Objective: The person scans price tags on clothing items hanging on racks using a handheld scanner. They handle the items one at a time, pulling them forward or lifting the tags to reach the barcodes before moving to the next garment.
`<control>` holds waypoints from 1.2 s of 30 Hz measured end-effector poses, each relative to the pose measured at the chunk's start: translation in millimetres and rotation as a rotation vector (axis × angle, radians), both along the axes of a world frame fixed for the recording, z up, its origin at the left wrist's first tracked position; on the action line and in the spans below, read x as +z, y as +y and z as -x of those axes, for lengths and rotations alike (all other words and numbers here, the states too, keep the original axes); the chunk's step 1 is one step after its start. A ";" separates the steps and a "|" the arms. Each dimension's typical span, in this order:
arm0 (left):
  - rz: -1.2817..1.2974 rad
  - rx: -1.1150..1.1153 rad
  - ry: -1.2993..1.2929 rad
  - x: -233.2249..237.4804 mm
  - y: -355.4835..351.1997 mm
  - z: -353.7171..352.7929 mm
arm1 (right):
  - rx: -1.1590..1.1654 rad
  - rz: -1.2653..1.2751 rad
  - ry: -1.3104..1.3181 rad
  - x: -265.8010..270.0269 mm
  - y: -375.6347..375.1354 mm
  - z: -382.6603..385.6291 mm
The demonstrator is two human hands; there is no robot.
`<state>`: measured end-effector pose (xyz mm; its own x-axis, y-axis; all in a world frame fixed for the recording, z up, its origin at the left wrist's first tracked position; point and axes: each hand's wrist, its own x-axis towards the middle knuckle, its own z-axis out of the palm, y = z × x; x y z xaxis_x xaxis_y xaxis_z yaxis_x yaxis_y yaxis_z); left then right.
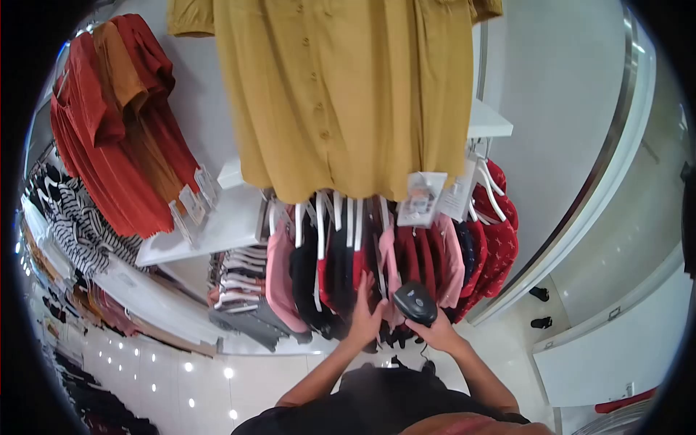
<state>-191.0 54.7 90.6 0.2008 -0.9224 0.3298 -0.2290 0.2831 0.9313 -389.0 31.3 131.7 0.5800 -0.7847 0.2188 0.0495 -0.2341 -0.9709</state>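
A black handheld barcode scanner (pixel 415 303) is in my right hand (pixel 439 335), its rounded head tilted up toward the clothes and a cord dangling below. My left hand (pixel 365 316) reaches up among the hanging garments with fingers stretched and thumb apart, its fingertips by a dark garment with a red edge. Close to the right of those fingers hangs a pink garment (pixel 389 270). Dark red tops (pixel 426 254) hang behind the scanner on white hangers (pixel 321 225). Another pink top (pixel 281 279) and black ones (pixel 306 272) are to the left.
Overhead, a mustard buttoned blouse (pixel 326 101) with a paper tag (pixel 422 199) covers part of the rail. A white shelf (pixel 210 225) juts out at left, below rust-red blouses (pixel 94 138). Red patterned tops (pixel 496 250) hang at right, beside a curved wall edge (pixel 587 210). Glossy floor (pixel 167 377) lies below.
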 end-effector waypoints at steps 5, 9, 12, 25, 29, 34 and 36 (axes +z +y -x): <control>-0.023 0.168 -0.051 5.9 1.8 16.7 | 0.034 -0.046 -0.001 12.8 -3.8 43.4; -0.017 0.285 -0.027 3.4 -0.3 28.9 | 0.076 -0.073 0.080 2.5 -20.9 84.4; -0.031 0.347 -0.008 1.2 -2.2 39.8 | 0.074 -0.118 0.025 17.0 -26.0 101.2; 0.365 0.505 -0.062 13.5 7.0 99.2 | 0.084 -0.087 -0.023 -20.7 -44.6 146.3; 0.416 0.452 -0.019 47.8 -2.2 107.1 | 0.210 -0.053 -0.168 0.7 -39.0 139.4; 0.314 0.158 0.236 65.6 -19.9 120.6 | 0.339 -0.168 -0.231 -9.8 -35.3 141.0; 0.272 0.107 0.369 56.8 -28.2 119.8 | 0.283 -0.177 -0.338 -4.7 -33.3 133.4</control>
<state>-310.8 26.5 147.4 0.4394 -0.7801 0.4453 0.0621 0.5209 0.8513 -522.4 -1.9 127.0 0.6961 -0.6480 0.3091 0.4076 0.0022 -0.9132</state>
